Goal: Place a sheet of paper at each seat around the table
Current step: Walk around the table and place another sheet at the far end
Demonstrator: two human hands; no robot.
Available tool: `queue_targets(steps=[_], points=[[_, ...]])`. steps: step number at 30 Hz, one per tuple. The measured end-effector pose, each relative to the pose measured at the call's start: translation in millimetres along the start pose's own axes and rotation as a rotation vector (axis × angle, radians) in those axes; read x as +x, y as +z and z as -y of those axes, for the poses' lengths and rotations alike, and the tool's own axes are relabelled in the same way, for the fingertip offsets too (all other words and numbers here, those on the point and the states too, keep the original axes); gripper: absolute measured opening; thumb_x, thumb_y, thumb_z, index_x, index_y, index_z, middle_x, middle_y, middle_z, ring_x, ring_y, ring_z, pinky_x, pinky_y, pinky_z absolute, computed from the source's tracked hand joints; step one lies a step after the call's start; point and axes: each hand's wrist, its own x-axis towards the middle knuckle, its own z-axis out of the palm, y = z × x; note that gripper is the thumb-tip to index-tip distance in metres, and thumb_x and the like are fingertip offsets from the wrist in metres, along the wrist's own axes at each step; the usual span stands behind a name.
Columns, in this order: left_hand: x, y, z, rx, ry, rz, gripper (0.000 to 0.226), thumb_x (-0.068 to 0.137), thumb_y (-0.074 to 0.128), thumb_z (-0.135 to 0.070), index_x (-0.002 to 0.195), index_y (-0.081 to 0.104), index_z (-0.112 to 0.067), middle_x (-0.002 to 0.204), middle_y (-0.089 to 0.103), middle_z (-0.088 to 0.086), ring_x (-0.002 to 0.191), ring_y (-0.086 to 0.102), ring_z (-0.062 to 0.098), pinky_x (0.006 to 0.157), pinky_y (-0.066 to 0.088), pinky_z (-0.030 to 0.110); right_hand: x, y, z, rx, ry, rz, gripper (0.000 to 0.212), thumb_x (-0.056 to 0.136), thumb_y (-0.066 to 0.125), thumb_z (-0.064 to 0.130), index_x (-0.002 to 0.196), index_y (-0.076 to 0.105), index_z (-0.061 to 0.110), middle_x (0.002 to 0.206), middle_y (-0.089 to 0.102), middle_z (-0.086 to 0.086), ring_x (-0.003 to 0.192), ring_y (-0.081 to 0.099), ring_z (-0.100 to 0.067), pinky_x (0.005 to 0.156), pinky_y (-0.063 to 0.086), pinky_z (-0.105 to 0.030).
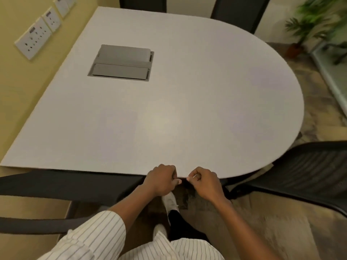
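The white desk (169,102) shows no sheet of paper at any seat, and none is visible elsewhere, so the likeliest slip, I judge, is starting the round empty-handed. The left hand (162,180) and right hand (203,182) sit curled at the near edge, fingertips almost meeting; whether they pinch anything I cannot tell.

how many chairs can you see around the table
4: two chair backs at the far edge, one chair at the near right, one at the near left beside the left hand. More may sit outside the frame.
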Motion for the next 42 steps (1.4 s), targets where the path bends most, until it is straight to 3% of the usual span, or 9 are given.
queue_targets(steps=[3,7,14,19,23,29,34,39,42], points=[[-17.8,31.2,-6.3,-0.011,0.021,0.066,0.03,0.096,0.07,-0.052,0.105,0.069,-0.023,0.1,0.073,-0.003,0.093,0.069,0.02,0.087,0.06,0.043,-40.2,5.8,-36.4,0.041,0.082,-0.033,0.011,0.092,0.079,0.039,0.086,0.072,0.033,0.07,0.071,0.007,0.07,0.067,-0.007,0.065,0.054,-0.028],[-37.5,74.7,-7.0,-0.028,0.001,0.142,0.027,0.095,0.073,-0.05,0.097,0.068,-0.024,0.096,0.072,-0.004,0.09,0.071,0.019,0.087,0.063,0.045,-87.3,13.5,-94.0,0.048,0.193,-0.058,0.016,0.088,0.081,0.037,0.077,0.071,0.033,0.065,0.067,0.007,0.067,0.065,-0.007,0.067,0.056,-0.035],[-41.4,133.7,-26.6,0.067,0.002,0.229,0.026,0.095,0.074,-0.048,0.093,0.065,-0.023,0.093,0.071,-0.002,0.086,0.07,0.019,0.083,0.063,0.044,-150.5,9.8,-185.0,0.111,0.335,-0.104,0.013,0.094,0.078,0.035,0.085,0.071,0.029,0.066,0.063,0.01,0.063,0.059,-0.004,0.055,0.037,-0.023],[-34.0,170.4,-73.2,0.16,0.005,0.27,0.03,0.093,0.075,-0.05,0.09,0.065,-0.022,0.095,0.072,0.0,0.087,0.071,0.02,0.077,0.062,0.038,-186.5,-2.6,-252.9,0.164,0.402,-0.124,0.014,0.094,0.078,0.036,0.084,0.071,0.029,0.064,0.061,0.007,0.064,0.059,-0.006,0.061,0.048,-0.03],[-21.7,202.9,-142.8,0.23,0.042,0.286,0.033,0.092,0.074,-0.053,0.083,0.057,-0.025,0.101,0.072,0.006,0.092,0.072,0.027,0.074,0.056,0.037,-208.3,-25.1,-317.6,0.18,0.43,-0.144,0.014,0.091,0.08,0.04,0.085,0.074,0.029,0.07,0.066,0.009,0.072,0.066,-0.01,0.072,0.057,-0.038],[-16.2,277.1,-292.7,0.248,0.138,0.311,0.034,0.097,0.072,-0.049,0.11,0.071,-0.017,0.115,0.073,0.009,0.106,0.072,0.031,0.088,0.06,0.041,-240.3,-85.2,-428.4,0.142,0.449,-0.126,0.014,0.092,0.078,0.04,0.084,0.073,0.029,0.07,0.065,0.012,0.073,0.065,-0.01,0.068,0.05,-0.032],[-14.8,336.0,-396.3,0.298,0.24,0.397,0.036,0.101,0.067,-0.048,0.12,0.069,-0.017,0.124,0.068,0.01,0.113,0.067,0.031,0.093,0.056,0.041,-265.2,-133.5,-508.9,0.157,0.54,-0.168,0.02,0.092,0.079,0.039,0.077,0.065,0.037,0.072,0.064,0.015,0.084,0.071,-0.019,0.071,0.052,-0.031],[4.8,371.5,-486.1,0.375,0.396,0.463,0.033,0.103,0.066,-0.043,0.109,0.072,-0.012,0.117,0.074,0.014,0.111,0.069,0.036,0.091,0.058,0.042,-278.4,-171.2,-569.0,0.25,0.615,-0.261,0.022,0.092,0.079,0.038,0.075,0.065,0.039,0.079,0.069,0.016,0.085,0.071,-0.018,0.072,0.051,-0.03],[18.0,385.4,-535.3,0.454,0.438,0.481,0.03,0.104,0.064,-0.034,0.116,0.073,-0.009,0.126,0.07,0.019,0.117,0.067,0.041,0.095,0.056,0.043,-282.0,-189.2,-599.8,0.279,0.688,-0.276,0.022,0.092,0.078,0.035,0.075,0.065,0.037,0.083,0.073,0.014,0.088,0.073,-0.02,0.075,0.054,-0.032]])
